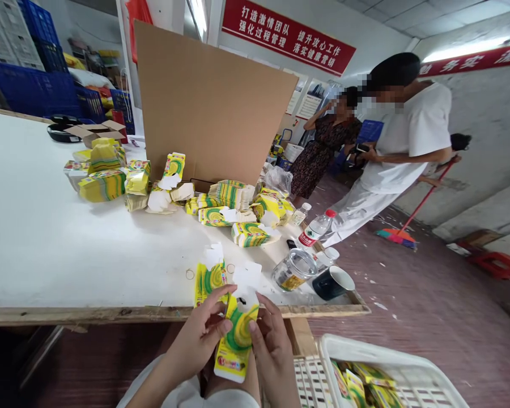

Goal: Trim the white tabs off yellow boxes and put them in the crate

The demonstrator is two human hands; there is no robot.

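Observation:
Between my two hands is a yellow and green printed carton [237,334], its white top flaps standing up and its lower end pointing toward my lap. My left hand [206,326] grips its left edge with thumb and fingers. On the opposite edge, my right hand [272,343] pinches it, thumb on the front panel. Just beyond, at the table's front edge, lies a small stack of similar flat cartons [210,277] with white flaps. Two rubber bands [190,274] rest close to that stack.
Bundled cartons [229,195] line the table [68,255] before an upright cardboard sheet [212,107]. To the right stand a clear jar [295,271], a dark mug [332,283] and a red-capped bottle [317,228]. A white basket [391,351] with cartons sits low right. Two people stand beyond.

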